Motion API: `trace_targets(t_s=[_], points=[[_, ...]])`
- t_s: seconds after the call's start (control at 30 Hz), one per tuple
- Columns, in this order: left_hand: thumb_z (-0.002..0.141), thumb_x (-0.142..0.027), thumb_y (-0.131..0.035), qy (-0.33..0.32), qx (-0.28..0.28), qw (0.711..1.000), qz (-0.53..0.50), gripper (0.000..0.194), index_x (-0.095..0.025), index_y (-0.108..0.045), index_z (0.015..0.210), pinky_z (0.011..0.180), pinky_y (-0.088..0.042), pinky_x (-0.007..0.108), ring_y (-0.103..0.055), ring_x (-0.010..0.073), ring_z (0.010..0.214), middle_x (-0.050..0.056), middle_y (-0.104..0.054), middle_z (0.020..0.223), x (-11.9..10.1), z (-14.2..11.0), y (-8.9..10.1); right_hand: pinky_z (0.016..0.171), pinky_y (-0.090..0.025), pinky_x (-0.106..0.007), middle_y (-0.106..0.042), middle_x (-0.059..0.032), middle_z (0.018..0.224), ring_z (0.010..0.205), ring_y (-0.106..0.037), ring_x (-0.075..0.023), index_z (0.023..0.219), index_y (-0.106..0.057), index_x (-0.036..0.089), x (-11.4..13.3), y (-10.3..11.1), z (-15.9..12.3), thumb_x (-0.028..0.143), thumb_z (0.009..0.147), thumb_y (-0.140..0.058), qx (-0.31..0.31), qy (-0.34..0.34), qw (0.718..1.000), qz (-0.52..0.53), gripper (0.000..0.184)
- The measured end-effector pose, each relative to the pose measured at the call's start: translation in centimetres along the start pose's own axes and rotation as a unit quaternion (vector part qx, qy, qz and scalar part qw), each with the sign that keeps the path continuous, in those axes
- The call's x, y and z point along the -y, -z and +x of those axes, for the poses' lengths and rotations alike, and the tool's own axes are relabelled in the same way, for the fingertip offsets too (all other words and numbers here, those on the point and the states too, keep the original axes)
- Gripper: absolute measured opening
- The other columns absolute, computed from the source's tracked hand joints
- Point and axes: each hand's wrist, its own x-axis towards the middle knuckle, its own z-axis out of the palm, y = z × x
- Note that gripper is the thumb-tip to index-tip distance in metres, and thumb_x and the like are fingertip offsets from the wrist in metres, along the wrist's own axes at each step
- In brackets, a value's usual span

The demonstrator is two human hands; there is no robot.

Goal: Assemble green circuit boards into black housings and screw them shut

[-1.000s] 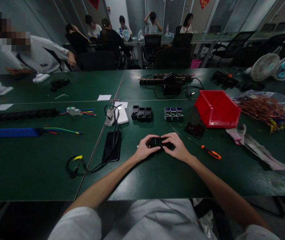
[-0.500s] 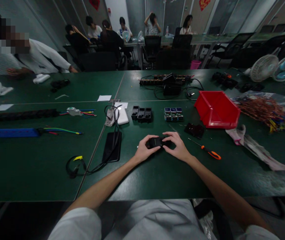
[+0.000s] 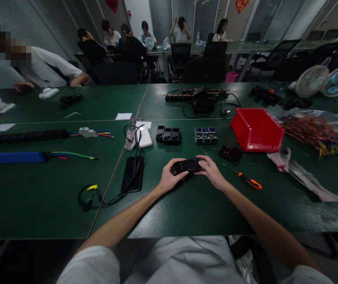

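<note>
Black in finish: found one module [image 3: 189, 165] clamped between fingers of left hand [image 3: 170, 174] and right hand [image 3: 212, 170]; noted it on near side of circuit boards [image 3: 206, 135], left of screwdriver [image 3: 249, 180].

We have a black part [image 3: 188, 165] in both hands over the green desk [image 3: 181, 213]: left hand [image 3: 169, 177] fingers curled round its left end, right hand [image 3: 212, 171] fingers on the right end. Beyond it we've got black housings [image 3: 167, 135] side by side, and small circuit boards [image 3: 205, 135] grouped to their right. To our right: dark flat piece [image 3: 230, 154], orange-handled screwdriver [image 3: 247, 180] with tip angled away from us, red bin [image 3: 241, 128], then copper-coloured wires [image 3: 308, 128] near clear plastic. To our left: black phone-like slab [image 3: 132, 173], cable [image 3: 114, 202] lying across it.
</note>
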Motion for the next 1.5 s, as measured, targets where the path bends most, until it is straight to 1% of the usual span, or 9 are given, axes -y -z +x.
trace_targets(t_s=[0.13,0.37,0.57,0.67,0.8,0.93,1.07,1.3,1.5], points=[[0.073,-0.034,-0.071,0.004,0.011,1.000,-0.014,0.047,-0.019,-0.053,0.114,0.097,-0.045,0.037,-0.055,0.0205,0.113,0.009,-0.056,0.121,0.04,0.05,-0.06,0.075,-0.060,-0.044,-0.064,-0.0056,0.104,0.085,-0.068,-0.0205,0.116,-0.051,0.028,0.44,-0.10,-0.17,0.033,0.088,-0.052,0.004,-0.021,1.000,0.014,0.029],[0.074,-0.038,-0.069,0.047,0.035,0.998,0.011,0.050,-0.019,-0.050,0.116,0.085,-0.050,0.031,-0.058,0.0185,0.101,0.008,-0.057,0.114,0.36,0.30,0.04,0.071,-0.062,-0.038,-0.062,-0.0045,0.110,0.090,-0.065,-0.0202,0.113,-0.054,0.028,0.35,-0.26,-0.11,0.034,0.085,-0.055,-0.020,-0.010,1.000,-0.002,0.029],[0.072,-0.040,-0.070,0.070,0.050,0.996,0.014,0.055,-0.019,-0.050,0.119,0.080,-0.051,0.029,-0.059,0.0179,0.095,0.006,-0.059,0.109,0.30,0.34,0.18,0.071,-0.060,-0.035,-0.062,-0.0031,0.106,0.094,-0.062,-0.0205,0.109,-0.057,0.027,0.44,-0.44,-0.21,0.032,0.081,-0.061,-0.048,-0.024,0.997,0.046,0.029],[0.073,-0.041,-0.069,0.081,0.048,0.995,-0.033,0.054,-0.019,-0.052,0.119,0.083,-0.052,0.032,-0.058,0.0201,0.100,0.008,-0.057,0.116,0.37,0.47,0.26,0.074,-0.059,-0.037,-0.061,-0.0025,0.105,0.096,-0.061,-0.0212,0.107,-0.058,0.028,0.48,-0.46,-0.27,0.029,0.080,-0.061,-0.055,-0.020,0.996,0.065,0.028],[0.083,-0.044,-0.056,0.118,0.032,0.984,-0.133,0.042,-0.019,-0.056,0.117,0.086,-0.053,0.035,-0.054,0.0232,0.113,0.009,-0.054,0.125,0.68,0.77,0.50,0.082,-0.056,-0.039,-0.060,-0.0017,0.105,0.101,-0.059,-0.0214,0.106,-0.059,0.028,0.53,-0.41,-0.29,0.024,0.079,-0.061,-0.060,-0.004,0.995,0.081,0.028],[0.082,-0.042,-0.059,0.140,0.025,0.981,-0.128,0.040,-0.019,-0.059,0.115,0.086,-0.053,0.035,-0.053,0.0245,0.115,0.010,-0.057,0.123,0.91,0.88,0.76,0.085,-0.053,-0.039,-0.060,-0.0018,0.106,0.103,-0.057,-0.0212,0.106,-0.059,0.028,0.49,-0.35,-0.34,0.024,0.080,-0.059,-0.059,0.008,0.995,0.081,0.026],[0.080,-0.041,-0.062,0.147,0.031,0.980,-0.133,0.040,-0.017,-0.061,0.113,0.085,-0.053,0.035,-0.056,0.0235,0.110,0.010,-0.061,0.119,0.80,0.85,0.81,0.084,-0.052,-0.038,-0.060,-0.0023,0.107,0.103,-0.057,-0.0217,0.105,-0.060,0.028,0.43,-0.32,-0.38,0.028,0.081,-0.060,-0.064,0.007,0.995,0.076,0.024],[0.078,-0.040,-0.064,0.143,0.028,0.979,-0.139,0.041,-0.016,-0.062,0.112,0.085,-0.053,0.035,-0.059,0.0222,0.107,0.011,-0.061,0.120,0.65,0.93,0.64,0.081,-0.051,-0.034,-0.061,-0.0025,0.109,0.104,-0.057,-0.0215,0.105,-0.060,0.028,0.45,-0.45,-0.37,0.030,0.078,-0.064,-0.066,0.003,0.996,0.060,0.028],[0.077,-0.040,-0.065,0.133,0.032,0.985,-0.106,0.044,-0.016,-0.062,0.113,0.081,-0.054,0.032,-0.062,0.0215,0.102,0.011,-0.062,0.120,0.90,0.84,0.61,0.078,-0.050,-0.032,-0.061,-0.0029,0.108,0.102,-0.058,-0.0214,0.106,-0.060,0.027,0.25,-0.45,-0.28,0.033,0.076,-0.066,-0.076,-0.001,0.997,0.035,0.031]])
